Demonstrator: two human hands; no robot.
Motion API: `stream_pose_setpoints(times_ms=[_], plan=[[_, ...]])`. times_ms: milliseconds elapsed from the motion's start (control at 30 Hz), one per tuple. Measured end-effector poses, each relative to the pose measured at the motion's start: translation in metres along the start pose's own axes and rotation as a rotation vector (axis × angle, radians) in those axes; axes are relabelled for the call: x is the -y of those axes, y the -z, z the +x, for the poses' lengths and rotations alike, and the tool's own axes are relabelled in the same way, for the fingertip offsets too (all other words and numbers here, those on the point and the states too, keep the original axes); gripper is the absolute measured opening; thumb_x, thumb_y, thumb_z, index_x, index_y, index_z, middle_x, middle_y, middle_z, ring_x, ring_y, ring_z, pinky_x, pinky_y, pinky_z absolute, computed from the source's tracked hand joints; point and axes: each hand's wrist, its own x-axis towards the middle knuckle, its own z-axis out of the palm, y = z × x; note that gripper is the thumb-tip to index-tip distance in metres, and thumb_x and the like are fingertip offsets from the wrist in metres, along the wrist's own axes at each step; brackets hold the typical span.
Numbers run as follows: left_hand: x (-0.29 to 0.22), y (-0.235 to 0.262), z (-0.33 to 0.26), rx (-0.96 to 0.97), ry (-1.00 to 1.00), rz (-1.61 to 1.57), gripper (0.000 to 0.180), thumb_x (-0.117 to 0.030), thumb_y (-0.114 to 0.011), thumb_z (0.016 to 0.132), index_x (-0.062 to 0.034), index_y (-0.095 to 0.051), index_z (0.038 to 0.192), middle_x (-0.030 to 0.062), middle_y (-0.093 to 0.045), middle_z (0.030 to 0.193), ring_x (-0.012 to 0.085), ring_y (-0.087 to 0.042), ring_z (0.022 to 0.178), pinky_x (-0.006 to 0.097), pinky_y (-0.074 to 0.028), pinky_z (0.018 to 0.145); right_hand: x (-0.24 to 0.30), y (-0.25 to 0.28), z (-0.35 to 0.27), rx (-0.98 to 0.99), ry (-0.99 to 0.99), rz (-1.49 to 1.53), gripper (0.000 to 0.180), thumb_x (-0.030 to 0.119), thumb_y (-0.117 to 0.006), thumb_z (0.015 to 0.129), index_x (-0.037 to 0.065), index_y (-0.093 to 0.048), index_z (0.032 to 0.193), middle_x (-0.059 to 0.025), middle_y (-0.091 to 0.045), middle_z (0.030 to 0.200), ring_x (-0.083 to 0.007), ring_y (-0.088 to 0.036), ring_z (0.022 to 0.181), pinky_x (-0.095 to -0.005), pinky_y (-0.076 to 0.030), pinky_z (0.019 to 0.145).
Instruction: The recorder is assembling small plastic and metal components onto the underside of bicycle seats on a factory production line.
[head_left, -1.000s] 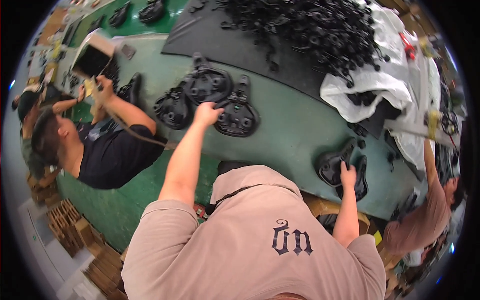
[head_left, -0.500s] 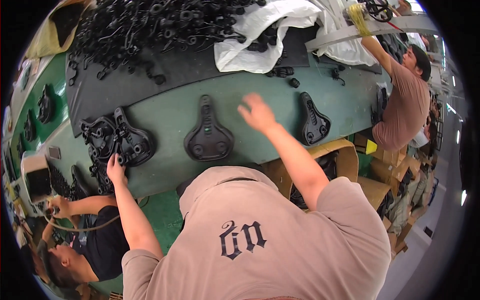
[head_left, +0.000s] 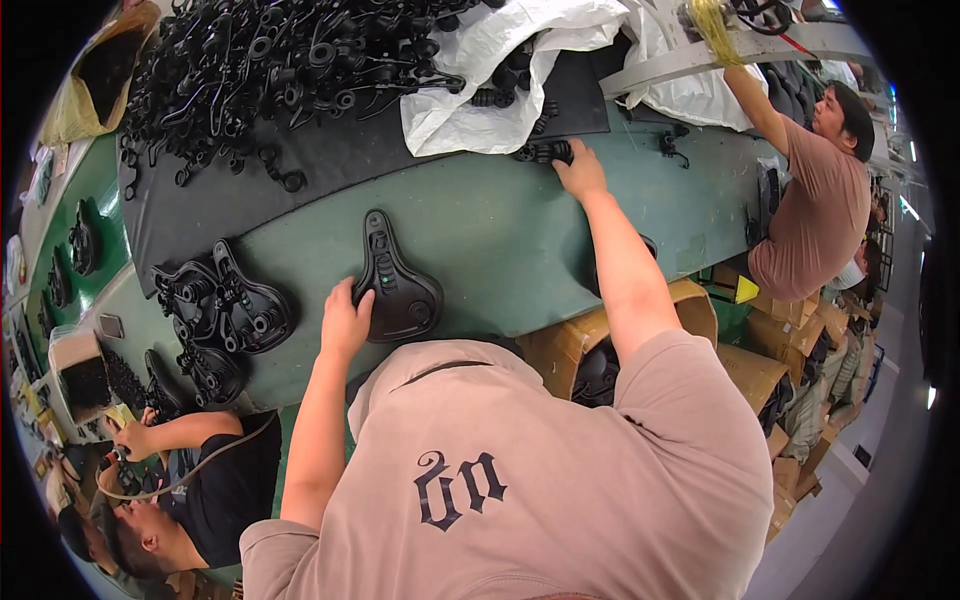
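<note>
A black bicycle saddle (head_left: 408, 295) lies underside up on the green table, its narrow nose pointing away from me. My left hand (head_left: 346, 322) grips its left edge, thumb and fingers closed against it. Farther off to the right, my right hand (head_left: 582, 172) is closed at a small black part, which its fingers mostly hide. Touching or just beside those fingers is a black ribbed part (head_left: 540, 151) at the edge of the white sack. Another saddle (head_left: 648, 246) is largely hidden behind my right forearm.
Several saddles with black fittings (head_left: 250, 305) lie at the left. A heap of black levers and clamps (head_left: 290, 70) covers the back, beside a white sack (head_left: 470, 125). A cardboard box (head_left: 560, 345) stands at the near edge. Co-workers (head_left: 815, 210) are at both sides.
My left hand has left the saddle cluster and moved right onto the middle saddle. My right hand has reached forward and right to the small black parts by the sack.
</note>
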Motion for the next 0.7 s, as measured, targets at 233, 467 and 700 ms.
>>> stream_pose_setpoints(times_ms=[233, 467, 700], plan=[[-0.025, 0.007, 0.027, -0.192, -0.094, 0.206, 0.041, -0.02, -0.071, 0.099, -0.0006, -0.064, 0.134, 0.0227, -0.068, 0.131, 0.0446, -0.064, 0.12, 0.051, -0.052, 0.103, 0.033, 0.017, -0.091, 0.222, -0.061, 0.792, 0.057, 0.02, -0.079, 0.095, 0.01, -0.056, 0.146, -0.0105, -0.07, 0.116, -0.017, -0.072, 0.087, -0.0323, -0.059, 0.07], [-0.121, 0.033, 0.017, 0.139, -0.382, -0.501, 0.046, 0.0, -0.074, 0.09, -0.0075, -0.066, 0.135, 0.0162, -0.065, 0.138, 0.0347, -0.069, 0.119, 0.039, -0.059, 0.097, 0.154, -0.021, -0.212, 0.739, 0.294, 1.075, 0.055, 0.011, -0.079, 0.097, 0.008, -0.056, 0.147, -0.0082, -0.069, 0.122, -0.0152, -0.069, 0.097, -0.0322, -0.06, 0.081], [-0.068, 0.061, -0.021, 0.069, -0.283, -0.206, 0.042, -0.008, -0.078, 0.088, -0.0062, -0.067, 0.129, 0.0146, -0.067, 0.135, 0.038, -0.072, 0.108, 0.042, -0.06, 0.094, 0.177, -0.047, -0.24, 0.775, 0.438, 0.876, 0.046, 0.008, -0.073, 0.094, 0.005, -0.065, 0.139, -0.0116, -0.066, 0.134, -0.0239, -0.065, 0.122, -0.0373, -0.053, 0.106]])
